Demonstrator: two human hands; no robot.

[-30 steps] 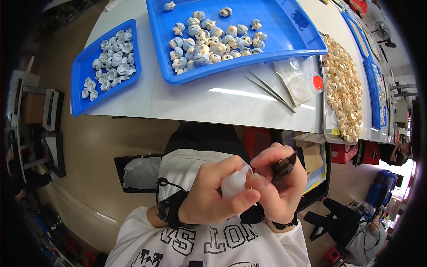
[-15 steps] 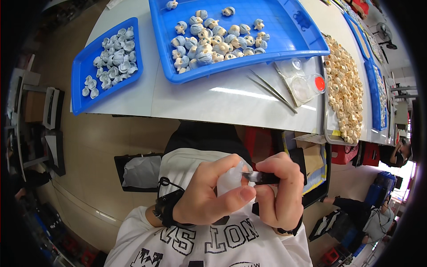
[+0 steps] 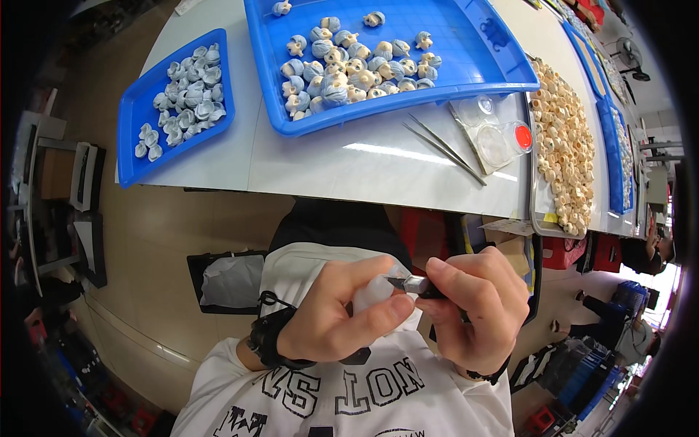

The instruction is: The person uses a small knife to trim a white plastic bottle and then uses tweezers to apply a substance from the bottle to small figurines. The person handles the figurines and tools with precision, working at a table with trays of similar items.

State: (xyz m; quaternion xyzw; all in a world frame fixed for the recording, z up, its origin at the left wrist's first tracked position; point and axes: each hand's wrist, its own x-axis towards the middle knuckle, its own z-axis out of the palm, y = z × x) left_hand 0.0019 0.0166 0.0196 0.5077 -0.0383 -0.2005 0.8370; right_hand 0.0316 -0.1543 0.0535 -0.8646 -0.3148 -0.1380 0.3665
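In front of my chest, my left hand (image 3: 331,315) is closed around a whitish, translucent piece (image 3: 372,293) that looks like soft plastic; its full shape is hidden by the fingers. My right hand (image 3: 480,306) grips a utility knife (image 3: 416,285) with a dark handle and silver metal front. The narrow blade points left and reaches the whitish piece at my left thumb and index finger. Whether it cuts into the piece I cannot tell.
Past my hands stands a white table (image 3: 313,171). On it are a blue tray (image 3: 291,127) of doll heads with blue hair, a smaller blue tray (image 3: 129,156) of grey-blue hair pieces, tweezers (image 3: 445,151), clear cups (image 3: 491,146) and a metal tray (image 3: 537,211) of beige parts.
My right hand has moved slightly right and turned, showing more of the knife's metal front. My left hand keeps hold of the whitish piece. At far right, a person has shifted.
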